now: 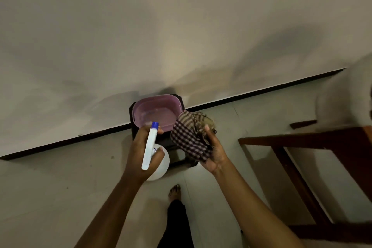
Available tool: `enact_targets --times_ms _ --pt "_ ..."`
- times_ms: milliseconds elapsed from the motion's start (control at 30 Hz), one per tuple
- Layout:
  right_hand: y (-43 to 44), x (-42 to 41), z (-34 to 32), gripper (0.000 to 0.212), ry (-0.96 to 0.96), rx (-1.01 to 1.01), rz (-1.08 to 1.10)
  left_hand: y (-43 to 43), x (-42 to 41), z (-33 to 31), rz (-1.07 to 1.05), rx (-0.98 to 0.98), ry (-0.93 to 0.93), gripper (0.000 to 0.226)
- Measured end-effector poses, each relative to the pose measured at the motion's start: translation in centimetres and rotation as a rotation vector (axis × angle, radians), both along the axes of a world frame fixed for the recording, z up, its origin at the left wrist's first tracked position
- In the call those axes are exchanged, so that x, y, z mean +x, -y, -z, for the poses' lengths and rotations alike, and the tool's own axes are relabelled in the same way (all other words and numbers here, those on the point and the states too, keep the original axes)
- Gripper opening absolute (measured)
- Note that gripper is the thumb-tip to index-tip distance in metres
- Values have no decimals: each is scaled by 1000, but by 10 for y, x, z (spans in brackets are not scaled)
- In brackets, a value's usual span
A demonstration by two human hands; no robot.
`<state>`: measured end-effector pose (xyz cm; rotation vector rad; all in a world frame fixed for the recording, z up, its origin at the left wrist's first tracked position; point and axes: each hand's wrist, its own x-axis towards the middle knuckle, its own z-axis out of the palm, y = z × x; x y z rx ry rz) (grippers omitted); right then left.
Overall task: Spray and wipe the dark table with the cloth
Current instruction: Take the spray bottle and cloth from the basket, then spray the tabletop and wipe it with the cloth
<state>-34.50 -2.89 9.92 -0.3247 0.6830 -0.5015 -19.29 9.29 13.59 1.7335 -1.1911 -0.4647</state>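
While both hands are loaded and ready, I'd say the job itself has barely begun. The left hand [141,151], at centre frame, has its fingers curled round the neck of a white spray bottle [149,147], whose blue-tipped nozzle points up the frame toward the wall. Just right of it, the right hand [213,153] clutches a bunched checked cloth [188,137], with the fingers closed under the folds and the thumb pressed against them on top.

The dark table [168,142] is the small low one standing against the wall, just beyond and partly hidden behind the two hands. A pink basin [138,112] sits on it and covers most of the top I can see. Only a dark strip shows between the bottle and the cloth, plus the far corners.

From where I stand, neither hand is touching the table, and the cloth hangs above its right side rather than lying on it. The room is dim, so I can't tell whether any spray has landed on the wood, and I see no wet streaks.

My reading is that fetching the tools is done, while spraying and wiping are both left. The basin will probably have to come off, or be worked around.

A brown wooden bench [302,141] stands well apart at the right of the frame.
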Motion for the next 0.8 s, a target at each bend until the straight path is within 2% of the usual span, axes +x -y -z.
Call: enact_targets --times_ms 133,233,300,367,467,600,700,767,800 --pt "-64 -82 -29 72 -35 -25 20 -60 -85 -13 0 -13 -17 43" --pt "-109 -152 -51 34 -188 -62 72 -97 -151 -20 14 2 -70 32" --pt "-137 -201 -65 20 -210 -36 154 -121 -192 -29 39 28 -102 36" --pt "-163 -247 -76 25 -171 -4 231 -140 -229 -40 110 19 -101 50" --pt "-197 -306 -90 29 -127 36 362 -162 -275 -54 199 46 -199 68" --pt "-239 -373 -97 37 -140 52 604 -183 -326 -42 356 99 -359 47" --pt "-273 -410 -103 23 -109 44 786 -194 -360 -40 481 180 -362 49" --pt "-294 -431 -102 25 -91 43 894 -200 -376 -36 543 239 -325 49" --pt "-304 -442 -101 34 -89 34 933 -202 -383 -33 554 272 -324 52"
